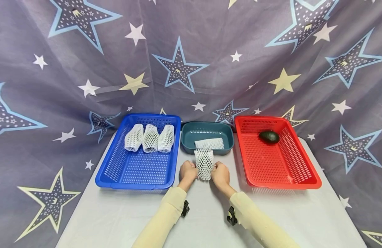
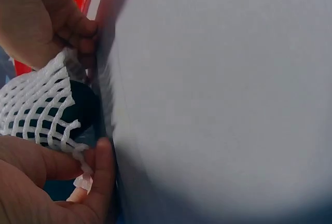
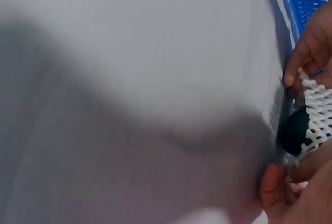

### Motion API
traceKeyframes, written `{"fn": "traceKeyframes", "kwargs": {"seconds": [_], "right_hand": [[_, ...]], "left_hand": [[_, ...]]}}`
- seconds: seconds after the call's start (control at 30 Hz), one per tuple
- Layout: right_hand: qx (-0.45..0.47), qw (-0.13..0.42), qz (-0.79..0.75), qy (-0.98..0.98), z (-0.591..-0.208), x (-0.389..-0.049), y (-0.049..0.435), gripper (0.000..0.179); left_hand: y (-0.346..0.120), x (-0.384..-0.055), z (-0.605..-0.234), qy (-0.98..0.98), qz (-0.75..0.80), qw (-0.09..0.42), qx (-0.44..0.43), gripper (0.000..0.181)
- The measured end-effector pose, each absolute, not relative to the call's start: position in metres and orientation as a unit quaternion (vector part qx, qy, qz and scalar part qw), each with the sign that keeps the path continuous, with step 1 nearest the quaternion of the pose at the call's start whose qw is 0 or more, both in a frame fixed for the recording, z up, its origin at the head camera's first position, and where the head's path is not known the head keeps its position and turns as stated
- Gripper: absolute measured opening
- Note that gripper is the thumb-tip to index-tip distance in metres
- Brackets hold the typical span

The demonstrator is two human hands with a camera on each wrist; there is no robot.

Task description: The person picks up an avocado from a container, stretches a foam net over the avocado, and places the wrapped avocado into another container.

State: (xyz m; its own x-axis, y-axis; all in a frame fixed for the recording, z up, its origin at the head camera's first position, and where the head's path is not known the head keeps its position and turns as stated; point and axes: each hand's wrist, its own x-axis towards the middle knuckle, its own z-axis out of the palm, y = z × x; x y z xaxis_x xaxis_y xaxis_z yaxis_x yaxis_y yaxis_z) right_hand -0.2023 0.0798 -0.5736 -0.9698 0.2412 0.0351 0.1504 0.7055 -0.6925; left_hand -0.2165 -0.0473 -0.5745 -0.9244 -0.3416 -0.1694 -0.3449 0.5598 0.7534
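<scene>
Between the two hands, in front of the teal bin, a white foam net sleeve [image 1: 204,164] is stretched around a dark green avocado [image 2: 83,103]. The avocado's dark end shows at the sleeve's near opening in both wrist views. My left hand [image 1: 188,170] pinches one side of the sleeve's near rim between thumb and fingers. On the opposite side, my right hand [image 1: 221,175] pinches the rim too. A second foam net sleeve [image 1: 209,143], flat, lies in the teal bin [image 1: 186,139].
At left, a blue basket [image 1: 116,175] holds 3 net-wrapped pieces [image 1: 150,138] in a row at its back. To the right, a red basket [image 1: 262,168] holds one bare avocado [image 1: 269,137]. A star-patterned cloth [image 1: 184,100] hangs behind the white table [image 1: 203,220].
</scene>
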Motion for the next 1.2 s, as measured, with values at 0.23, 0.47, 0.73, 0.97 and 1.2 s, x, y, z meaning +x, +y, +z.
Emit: {"fn": "traceKeyframes", "kwargs": {"seconds": [0.23, 0.47, 0.73, 0.97, 1.2], "right_hand": [[-0.128, 0.045, 0.392, -0.910, -0.575, -0.201, 0.084, 0.012], [-0.163, -0.004, 0.491, -0.856, -0.576, -0.204, 0.092, 0.010], [-0.169, -0.012, 0.589, -0.790, -0.579, -0.206, 0.093, 0.021], [-0.109, -0.006, 0.553, -0.826, -0.576, -0.207, 0.095, 0.029], [-0.032, -0.020, 0.598, -0.801, -0.568, -0.205, 0.103, 0.061]], "left_hand": [[-0.048, -0.216, -0.574, 0.886, 0.419, 0.025, -0.198, 0.040], [-0.049, -0.215, -0.576, 0.817, 0.519, 0.073, -0.241, 0.011], [-0.046, -0.214, -0.574, 0.768, 0.587, 0.051, -0.253, 0.020], [-0.044, -0.212, -0.572, 0.730, 0.647, 0.052, -0.216, 0.032], [-0.053, -0.206, -0.562, 0.685, 0.698, 0.121, -0.171, 0.044]]}}
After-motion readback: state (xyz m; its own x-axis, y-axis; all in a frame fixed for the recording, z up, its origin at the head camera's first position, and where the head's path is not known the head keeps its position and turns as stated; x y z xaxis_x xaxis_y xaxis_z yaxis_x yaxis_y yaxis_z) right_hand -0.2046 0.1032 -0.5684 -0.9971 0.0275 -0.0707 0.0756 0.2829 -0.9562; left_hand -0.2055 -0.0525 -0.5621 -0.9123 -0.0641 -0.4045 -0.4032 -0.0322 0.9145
